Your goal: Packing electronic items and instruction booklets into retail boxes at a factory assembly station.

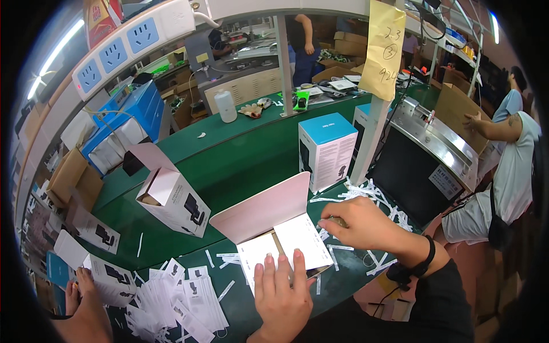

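In front of me stands a white carton (303, 240) with its large lid flap (266, 208) raised at the back. Its two inner flaps are folded in, with a narrow gap between them. My left hand (280, 288) lies across these flaps, fingers stretched out. To the right of the carton is my right hand (366, 226), its fingers curled in toward the thumb. Whatever it holds, if anything, I cannot make out. Narrow white paper strips (389, 206) lie scattered under and beyond it. Left of the carton is a pile of white printed leaflets (177, 300).
An open-topped printed box (174, 203) and a blue-topped box (327, 151) stand beyond the carton. Another person's hands (80, 288) touch a box at lower left. A metal-topped machine (426, 148) and a post (372, 137) rise at right. Another worker (497, 166) is beyond.
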The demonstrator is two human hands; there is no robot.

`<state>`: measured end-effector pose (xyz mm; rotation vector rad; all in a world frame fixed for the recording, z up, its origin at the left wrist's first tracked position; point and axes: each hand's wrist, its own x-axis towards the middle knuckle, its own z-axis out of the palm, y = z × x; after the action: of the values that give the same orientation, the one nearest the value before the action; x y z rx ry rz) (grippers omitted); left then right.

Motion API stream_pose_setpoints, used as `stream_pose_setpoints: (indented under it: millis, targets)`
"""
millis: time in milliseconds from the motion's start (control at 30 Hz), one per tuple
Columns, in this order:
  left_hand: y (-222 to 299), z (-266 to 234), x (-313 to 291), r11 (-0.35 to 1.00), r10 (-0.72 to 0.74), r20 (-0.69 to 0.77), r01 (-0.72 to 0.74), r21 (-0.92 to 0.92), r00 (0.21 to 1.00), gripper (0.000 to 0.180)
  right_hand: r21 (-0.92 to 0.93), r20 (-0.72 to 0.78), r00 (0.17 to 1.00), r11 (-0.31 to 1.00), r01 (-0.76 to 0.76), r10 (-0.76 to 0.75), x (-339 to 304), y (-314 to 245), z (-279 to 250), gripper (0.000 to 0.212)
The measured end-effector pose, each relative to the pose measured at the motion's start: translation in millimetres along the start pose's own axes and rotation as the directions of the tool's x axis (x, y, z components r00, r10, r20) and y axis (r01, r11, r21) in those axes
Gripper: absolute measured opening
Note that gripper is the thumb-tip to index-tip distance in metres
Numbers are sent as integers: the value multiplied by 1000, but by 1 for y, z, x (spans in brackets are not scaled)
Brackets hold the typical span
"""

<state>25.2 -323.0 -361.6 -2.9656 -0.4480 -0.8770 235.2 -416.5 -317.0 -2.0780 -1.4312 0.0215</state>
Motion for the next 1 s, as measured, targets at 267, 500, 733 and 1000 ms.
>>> stream_pose_setpoints:
  millis: [267, 500, 733, 1000]
  targets:
    - [-5, 8, -5, 999, 13, -42, -14, -29, 999, 62, -32, 175, 984, 999, 32, -26, 3, 1, -2, 25]
    - [-4, 14, -7, 1000, -15, -92, 12, -27, 996, 59, 116, 219, 975, 992, -51, 24, -6, -8, 3, 31]
    - [-4, 24, -9, 999, 22, -260, -16, 28, 965, 37, 368, 111, 994, 928, -63, 23, 16, -56, -16, 20]
    - [13, 29, -13, 999, -22, -335, 34, 30, 942, 18, -99, 309, 930, 966, 240, -200, 48, -95, 44, 24]
